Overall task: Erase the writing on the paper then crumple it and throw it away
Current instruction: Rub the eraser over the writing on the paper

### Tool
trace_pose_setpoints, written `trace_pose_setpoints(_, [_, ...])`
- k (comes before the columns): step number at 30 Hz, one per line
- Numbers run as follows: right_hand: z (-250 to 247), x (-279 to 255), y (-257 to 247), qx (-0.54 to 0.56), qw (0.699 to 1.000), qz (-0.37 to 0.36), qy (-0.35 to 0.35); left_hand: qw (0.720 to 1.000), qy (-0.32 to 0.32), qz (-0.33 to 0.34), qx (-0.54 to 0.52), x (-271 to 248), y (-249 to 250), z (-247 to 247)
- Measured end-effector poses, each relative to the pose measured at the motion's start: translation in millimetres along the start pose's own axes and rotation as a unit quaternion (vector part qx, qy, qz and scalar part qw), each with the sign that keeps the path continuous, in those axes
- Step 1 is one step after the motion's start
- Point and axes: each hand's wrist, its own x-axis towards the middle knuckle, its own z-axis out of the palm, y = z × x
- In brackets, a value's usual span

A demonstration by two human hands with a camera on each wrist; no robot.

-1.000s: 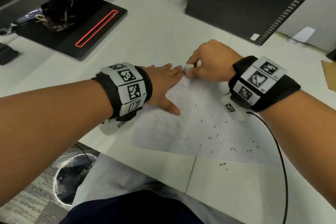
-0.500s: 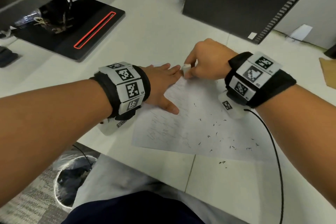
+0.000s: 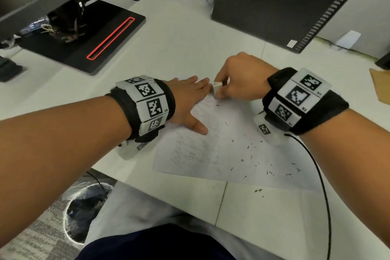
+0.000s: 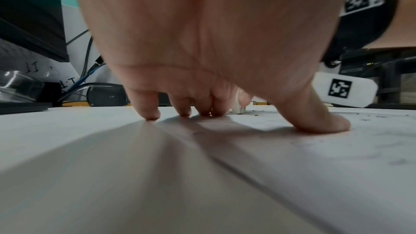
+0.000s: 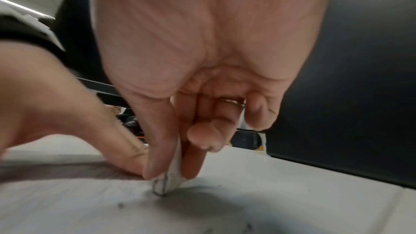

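Observation:
A white sheet of paper (image 3: 221, 150) with faint pencil writing and dark eraser crumbs lies on the white desk (image 3: 179, 48). My left hand (image 3: 190, 99) lies flat on the sheet's upper left part, fingers straight and spread, pressing it down; the fingertips (image 4: 153, 113) and thumb touch the paper (image 4: 292, 166). My right hand (image 3: 238, 82) pinches a small white eraser (image 3: 217, 88) between thumb and fingers. The eraser's smudged tip (image 5: 166, 182) touches the paper (image 5: 90, 202) at the sheet's top edge, right beside my left fingertips.
A black monitor base with a red slot (image 3: 101, 42) stands at the back left, and a black computer case (image 3: 274, 2) at the back right. A bin with a dark liner (image 3: 84, 211) sits on the floor below the desk's left front edge. A black cable (image 3: 320, 186) trails from my right wrist.
The right hand with the eraser has shifted slightly along the sheet's top edge, in small rubbing strokes. The left hand stays pressed flat on the paper.

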Motion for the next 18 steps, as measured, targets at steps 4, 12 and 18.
trace_pose_setpoints(4, [11.0,-27.1,-7.1,0.011,0.997,-0.051,-0.063,1.0,0.004,0.003,-0.004,3.0,-2.1,2.6])
trace_pose_setpoints(12, [-3.8,0.6,-2.1,0.048,0.999,-0.009,-0.018,1.0,0.005,0.009,-0.019,3.3,-2.8,2.6])
trace_pose_setpoints(18, [10.5,-14.5,-8.6,-0.026,0.999,-0.034,-0.011,1.0,0.004,-0.002,-0.012,4.6,-3.5,2.2])
